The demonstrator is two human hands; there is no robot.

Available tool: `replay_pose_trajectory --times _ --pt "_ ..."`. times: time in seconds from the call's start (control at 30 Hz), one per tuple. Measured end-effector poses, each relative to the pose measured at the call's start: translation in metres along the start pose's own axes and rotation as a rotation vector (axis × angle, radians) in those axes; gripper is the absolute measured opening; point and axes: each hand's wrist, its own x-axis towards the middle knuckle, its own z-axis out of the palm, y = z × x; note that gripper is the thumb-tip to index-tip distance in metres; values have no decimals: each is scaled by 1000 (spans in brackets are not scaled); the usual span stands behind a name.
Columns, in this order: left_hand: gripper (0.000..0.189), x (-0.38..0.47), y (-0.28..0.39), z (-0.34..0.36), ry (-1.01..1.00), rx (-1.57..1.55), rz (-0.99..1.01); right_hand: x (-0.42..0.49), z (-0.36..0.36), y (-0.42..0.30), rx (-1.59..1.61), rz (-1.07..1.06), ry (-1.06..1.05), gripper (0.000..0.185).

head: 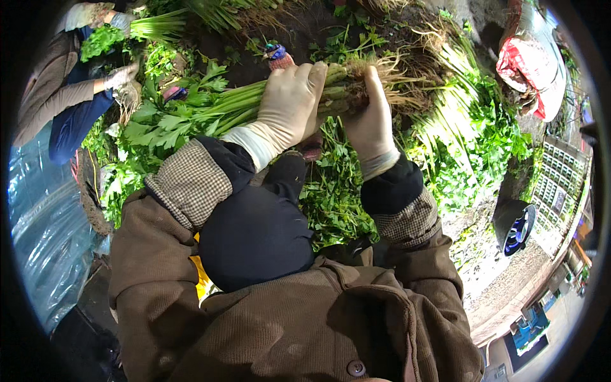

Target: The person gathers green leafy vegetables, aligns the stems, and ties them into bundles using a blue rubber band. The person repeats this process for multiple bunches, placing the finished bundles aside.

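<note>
A bunch of leafy celery (238, 102) with roots on lies across in front of me, its leaves to the left and its brown roots to the right. Gloved in pale rubber, my left hand (291, 102) is closed around the stalks near their base. My right hand (372, 119), in a like glove, presses against the root end, thumb up along the roots; its other fingers are hidden behind the bunch. Just beyond my left hand stands a small roll with a blue and purple top (275, 51) and a red-and-white side. Loose green leaves (334, 191) lie below, between my arms.
More rooted celery (458, 114) is heaped at the right, beside a white and red sack (534, 71). A dark bucket (513, 227) lies farther right, near plastic crates (558, 176). At the upper left a co-worker's gloved hand (121, 76) shows; blue plastic sheeting (47, 215) covers the left.
</note>
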Motion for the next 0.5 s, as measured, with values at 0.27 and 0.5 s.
replay_pose_trajectory --times 0.27,0.5 --pt "96 -1 4 2 133 96 52 -3 -11 -27 -1223 -496 -339 50" --pt "85 -1 5 3 159 -26 -28 3 13 -23 -590 -64 -30 28"
